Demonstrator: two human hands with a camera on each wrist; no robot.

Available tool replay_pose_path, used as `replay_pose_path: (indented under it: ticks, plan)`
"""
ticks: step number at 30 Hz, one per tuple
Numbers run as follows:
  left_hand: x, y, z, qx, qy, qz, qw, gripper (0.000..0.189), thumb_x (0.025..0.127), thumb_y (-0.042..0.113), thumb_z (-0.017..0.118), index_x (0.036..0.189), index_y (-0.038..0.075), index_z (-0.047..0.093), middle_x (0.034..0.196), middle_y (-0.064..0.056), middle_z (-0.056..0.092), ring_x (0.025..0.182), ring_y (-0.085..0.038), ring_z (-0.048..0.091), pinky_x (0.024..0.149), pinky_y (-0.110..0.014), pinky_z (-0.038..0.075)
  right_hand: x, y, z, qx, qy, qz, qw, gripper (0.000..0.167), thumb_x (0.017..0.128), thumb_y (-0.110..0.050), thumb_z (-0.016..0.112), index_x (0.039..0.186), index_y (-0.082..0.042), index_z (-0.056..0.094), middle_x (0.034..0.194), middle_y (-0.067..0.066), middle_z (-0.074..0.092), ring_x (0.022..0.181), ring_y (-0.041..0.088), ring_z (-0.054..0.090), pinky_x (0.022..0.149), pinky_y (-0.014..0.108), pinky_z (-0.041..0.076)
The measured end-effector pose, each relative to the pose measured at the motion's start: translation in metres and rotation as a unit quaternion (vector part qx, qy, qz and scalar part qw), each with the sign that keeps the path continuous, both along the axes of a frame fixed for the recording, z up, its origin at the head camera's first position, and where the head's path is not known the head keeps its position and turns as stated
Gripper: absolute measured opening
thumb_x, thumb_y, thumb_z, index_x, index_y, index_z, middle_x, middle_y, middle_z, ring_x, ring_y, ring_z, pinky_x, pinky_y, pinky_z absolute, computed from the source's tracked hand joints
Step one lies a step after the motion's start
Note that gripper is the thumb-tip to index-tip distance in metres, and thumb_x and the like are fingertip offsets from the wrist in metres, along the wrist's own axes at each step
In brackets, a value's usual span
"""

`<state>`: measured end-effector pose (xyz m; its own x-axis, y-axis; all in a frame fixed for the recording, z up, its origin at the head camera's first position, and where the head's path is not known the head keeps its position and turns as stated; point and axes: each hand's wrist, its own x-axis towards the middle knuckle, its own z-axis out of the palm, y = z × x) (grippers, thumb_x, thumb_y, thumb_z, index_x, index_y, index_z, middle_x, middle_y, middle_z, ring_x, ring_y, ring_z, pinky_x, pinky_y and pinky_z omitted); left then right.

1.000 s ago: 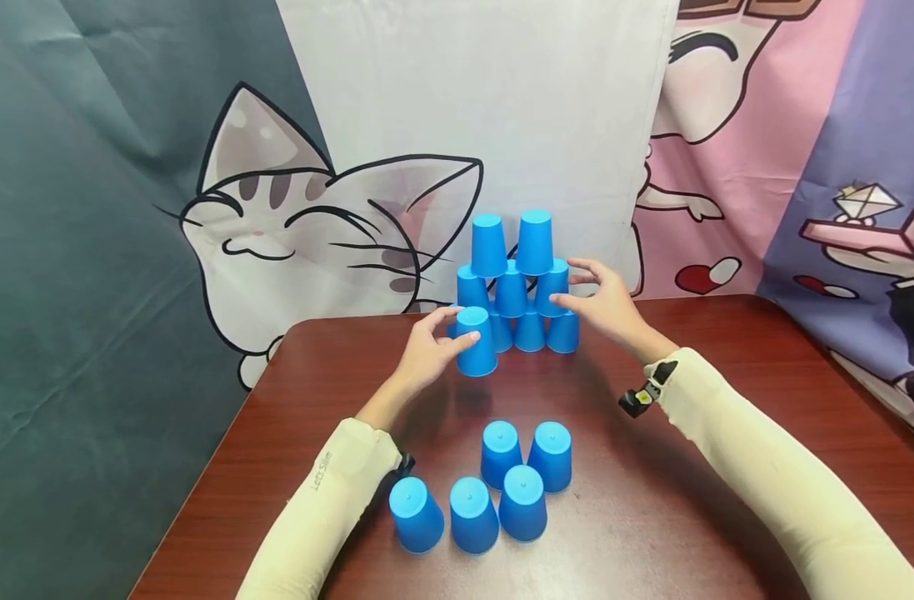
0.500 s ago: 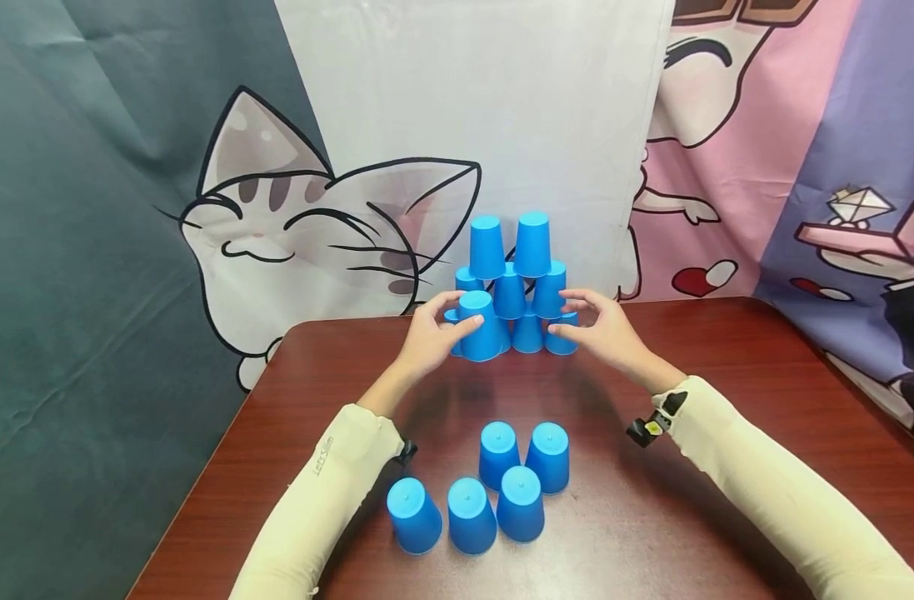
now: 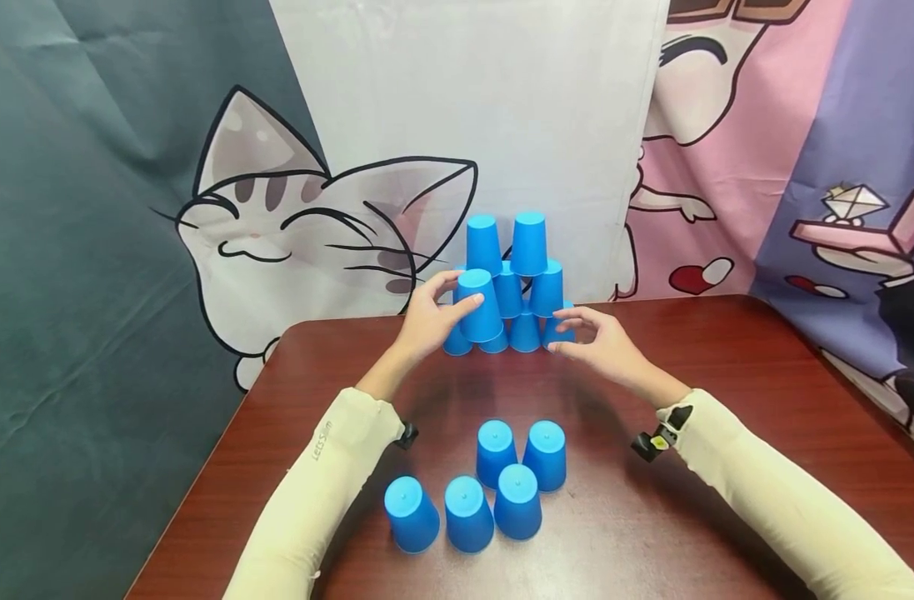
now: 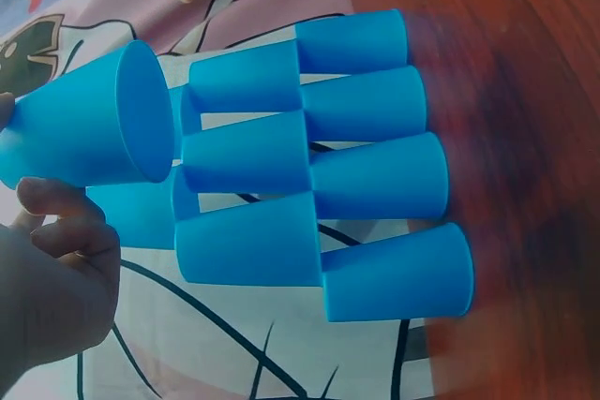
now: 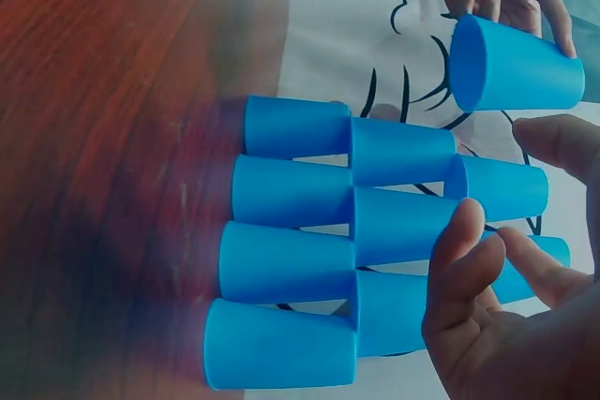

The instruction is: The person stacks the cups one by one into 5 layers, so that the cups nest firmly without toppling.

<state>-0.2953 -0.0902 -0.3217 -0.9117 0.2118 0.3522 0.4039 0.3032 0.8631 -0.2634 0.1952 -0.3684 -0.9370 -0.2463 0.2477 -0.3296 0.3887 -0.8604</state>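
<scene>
A blue plastic cup (image 3: pixel 481 308), upside down, is gripped between the thumb and fingers of my left hand (image 3: pixel 425 323). It is off the table, in front of the left side of a pyramid of upside-down blue cups (image 3: pixel 530 245). Several cups form the pyramid's bottom row, three the middle and two the top. In the left wrist view the held cup (image 4: pixel 66 128) appears apart from the stack, level with its upper rows. My right hand (image 3: pixel 605 343) hovers by the pyramid's lower right, holding nothing, its fingers loosely bent and apart.
Several more upside-down blue cups (image 3: pixel 468 515) stand in a loose group on the brown wooden table (image 3: pixel 651 517), nearer to me. Behind the table hangs a printed cloth (image 3: pixel 382 92) with cartoon figures, close behind the pyramid.
My left hand has raised the held cup and brought it in front of the pyramid's left side. My right hand has lowered along the right side. The stacked cups stay put.
</scene>
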Motion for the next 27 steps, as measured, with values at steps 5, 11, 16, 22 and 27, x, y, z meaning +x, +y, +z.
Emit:
replay_pose_path:
  ticks: [5,11,16,22,27]
  plan:
    - [0.0,0.0,0.005,0.008,0.0,-0.004,1.0,0.054,0.092,0.036,0.071,0.138,0.012,0.055,0.138,-0.008,0.057,0.128,-0.028,0.052,0.1,-0.055,0.046,0.003,0.002,-0.005,0.01,0.004,0.021,0.9997,0.049,0.09,-0.021,0.075,0.132,-0.005,0.058,0.122,0.019,0.064,0.114,0.038,0.061,0.09,0.05,0.054]
    - [0.0,0.001,0.007,0.009,-0.001,-0.007,0.9999,0.054,0.092,0.036,0.07,0.138,0.012,0.055,0.138,-0.009,0.057,0.127,-0.029,0.053,0.1,-0.056,0.045,0.004,0.009,-0.012,0.026,-0.024,0.198,0.9796,0.043,0.09,-0.015,0.074,0.13,-0.008,0.06,0.119,0.015,0.065,0.095,0.038,0.066,0.076,0.045,0.059]
    - [-0.001,0.001,0.005,0.003,-0.004,-0.002,1.0,0.055,0.093,0.036,0.07,0.139,0.011,0.054,0.138,-0.01,0.057,0.127,-0.031,0.054,0.1,-0.057,0.045,0.011,0.01,-0.02,0.077,-0.073,0.357,0.928,0.055,0.085,-0.025,0.078,0.134,-0.013,0.057,0.125,0.012,0.062,0.086,0.03,0.066,0.072,0.045,0.058]
    - [-0.003,0.003,0.002,0.01,0.003,-0.009,0.9999,0.055,0.093,0.033,0.069,0.14,0.008,0.053,0.139,-0.012,0.056,0.129,-0.032,0.052,0.101,-0.056,0.045,0.014,0.005,-0.032,0.069,-0.088,0.414,0.9034,0.053,0.084,-0.026,0.079,0.129,-0.008,0.06,0.111,0.01,0.068,0.085,0.028,0.066,0.069,0.046,0.058]
    - [-0.002,0.004,0.001,0.005,-0.001,-0.001,1.0,0.055,0.092,0.034,0.069,0.139,0.009,0.054,0.139,-0.012,0.056,0.129,-0.031,0.051,0.102,-0.055,0.044,0.016,0.002,-0.034,0.049,-0.069,0.432,0.8978,0.04,0.086,-0.02,0.078,0.122,-0.012,0.064,0.11,0.01,0.067,0.083,0.027,0.064,0.067,0.045,0.058]
